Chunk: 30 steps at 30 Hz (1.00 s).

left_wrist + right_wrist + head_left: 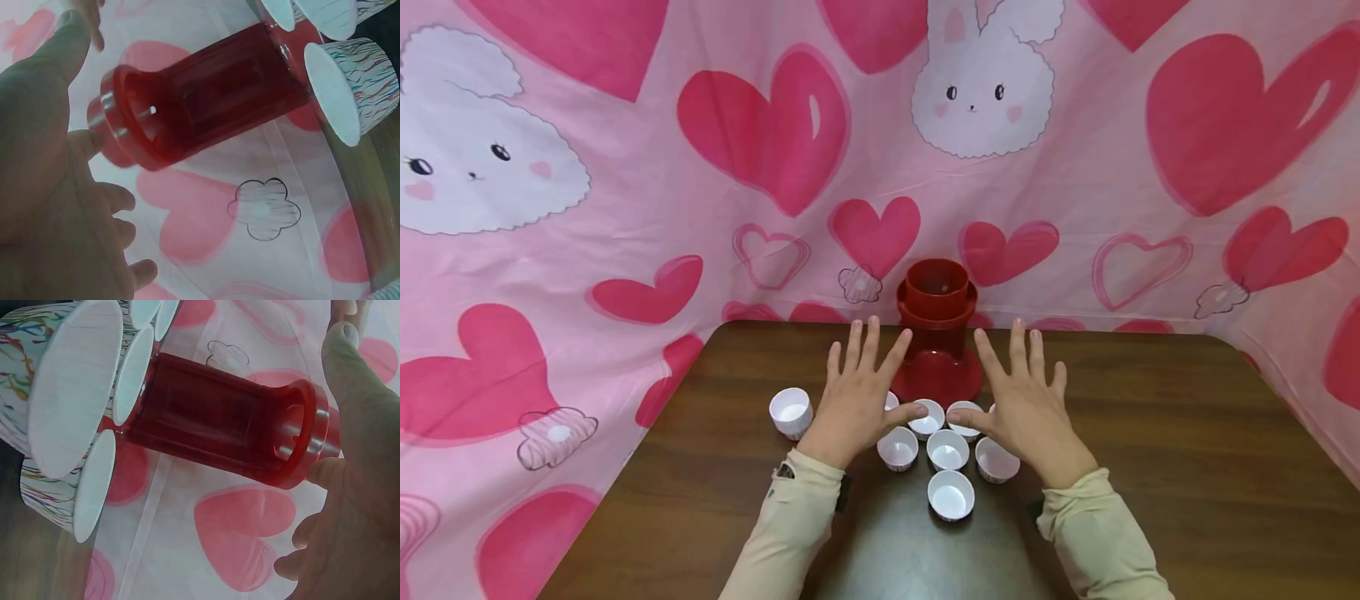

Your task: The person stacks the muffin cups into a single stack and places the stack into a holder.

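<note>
In the head view my left hand [859, 404] and right hand [1028, 412] hover above the table with fingers spread, both holding nothing. Below and between them, several white paper baking cups stand in a triangle, its tip at the front cup [951, 497]. One more cup [947, 451] is in the row behind; part of the back row is hidden by the hands. Behind the cups stands a red plastic cylinder with a wide base [938, 375]. The wrist views show coloured streaks on the outside of a cup [369, 87] and the same red cylinder [200, 415].
Left of my left hand stands a separate white cup or stack of cups [791, 412]. The brown wooden table [1172, 467] ends at a pink cloth [1075, 183] printed with hearts and rabbits, which hangs behind and along the sides.
</note>
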Available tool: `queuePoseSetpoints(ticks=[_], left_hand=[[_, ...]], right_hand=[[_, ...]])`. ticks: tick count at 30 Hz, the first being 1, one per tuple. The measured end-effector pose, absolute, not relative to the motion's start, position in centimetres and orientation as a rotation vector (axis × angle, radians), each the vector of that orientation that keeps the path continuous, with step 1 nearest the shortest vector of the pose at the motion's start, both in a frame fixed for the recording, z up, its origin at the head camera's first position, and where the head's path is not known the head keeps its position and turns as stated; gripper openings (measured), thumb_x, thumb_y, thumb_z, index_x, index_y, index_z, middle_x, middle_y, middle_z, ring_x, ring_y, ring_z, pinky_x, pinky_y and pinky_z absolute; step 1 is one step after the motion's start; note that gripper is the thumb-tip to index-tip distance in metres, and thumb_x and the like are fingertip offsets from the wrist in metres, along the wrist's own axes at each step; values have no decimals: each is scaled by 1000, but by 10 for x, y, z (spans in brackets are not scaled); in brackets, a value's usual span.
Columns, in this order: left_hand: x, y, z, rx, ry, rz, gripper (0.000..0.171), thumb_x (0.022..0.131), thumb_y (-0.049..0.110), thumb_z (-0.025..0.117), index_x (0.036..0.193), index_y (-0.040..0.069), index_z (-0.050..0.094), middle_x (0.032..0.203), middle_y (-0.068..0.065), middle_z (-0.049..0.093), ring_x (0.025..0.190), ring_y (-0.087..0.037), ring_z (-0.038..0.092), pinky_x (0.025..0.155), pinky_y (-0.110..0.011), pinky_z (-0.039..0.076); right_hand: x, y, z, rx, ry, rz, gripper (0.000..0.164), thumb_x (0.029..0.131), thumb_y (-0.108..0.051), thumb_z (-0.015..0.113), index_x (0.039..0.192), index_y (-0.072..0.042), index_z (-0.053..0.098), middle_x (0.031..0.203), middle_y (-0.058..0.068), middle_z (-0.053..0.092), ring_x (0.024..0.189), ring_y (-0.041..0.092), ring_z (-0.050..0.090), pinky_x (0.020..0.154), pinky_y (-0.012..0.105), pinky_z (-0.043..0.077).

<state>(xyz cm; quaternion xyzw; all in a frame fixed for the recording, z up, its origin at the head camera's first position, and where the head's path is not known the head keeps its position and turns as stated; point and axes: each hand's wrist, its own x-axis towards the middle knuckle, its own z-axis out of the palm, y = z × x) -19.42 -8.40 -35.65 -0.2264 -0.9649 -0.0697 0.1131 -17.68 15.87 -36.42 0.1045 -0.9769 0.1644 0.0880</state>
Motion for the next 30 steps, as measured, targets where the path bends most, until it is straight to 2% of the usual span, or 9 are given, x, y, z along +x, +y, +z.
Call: queuePoseSetpoints(ticks=[8,14,17,20,22,25,28,30], left_hand=[[-209,-130,-357,-522,-2964,-536,104,85,60,72,164,26,14,167,-20,-1,151,-41,-8,116,-64,1],[-220,-177,-365,-404,-3066,-683,110,82,55,79,164,23,12,165,-25,3,150,-45,0,111,-72,8],[-219,-194,-368,-342,-3139,-805,116,79,52,83,163,17,10,164,-28,7,149,-48,9,109,-73,17],[-218,-207,-374,-274,-3196,-913,118,77,45,87,161,8,12,157,-30,24,137,-48,35,105,-68,32],[-221,-215,-379,-248,-3206,-957,111,77,39,88,157,4,20,147,-30,39,123,-44,50,101,-61,42],[-226,-223,-388,-257,-3192,-1007,95,80,35,86,151,3,32,130,-23,54,108,-36,57,95,-57,48],[-232,-228,-398,-307,-3141,-1083,85,82,35,84,147,3,39,129,-22,56,109,-35,57,96,-55,47],[-236,-229,-403,-332,-3101,-1146,84,83,36,83,147,3,39,130,-22,55,110,-35,56,97,-55,46]], right_hand=[[-180,171,-364,252,-2926,527,119,77,-70,74,164,-20,9,164,25,-15,147,51,-13,103,81,3],[-185,181,-357,230,-2939,588,119,78,-70,73,164,-18,9,163,24,-19,146,51,-15,103,81,3],[-187,187,-357,219,-2957,618,117,80,-67,73,164,-16,10,163,27,-17,146,53,-12,102,81,5],[-190,195,-358,203,-3000,679,115,81,-65,73,163,-13,10,162,30,-14,145,55,-10,101,82,5],[-192,201,-360,203,-3045,723,112,82,-63,72,162,-10,15,162,33,-9,144,58,-5,101,83,7],[-196,210,-367,247,-3119,807,100,87,-55,73,159,-4,26,160,35,11,144,57,10,104,79,15],[-198,219,-376,321,-3176,886,86,89,-44,75,152,1,39,152,33,36,139,53,32,104,71,30],[-199,225,-381,378,-3190,930,81,88,-37,77,149,4,43,145,31,47,133,50,43,104,65,37]])
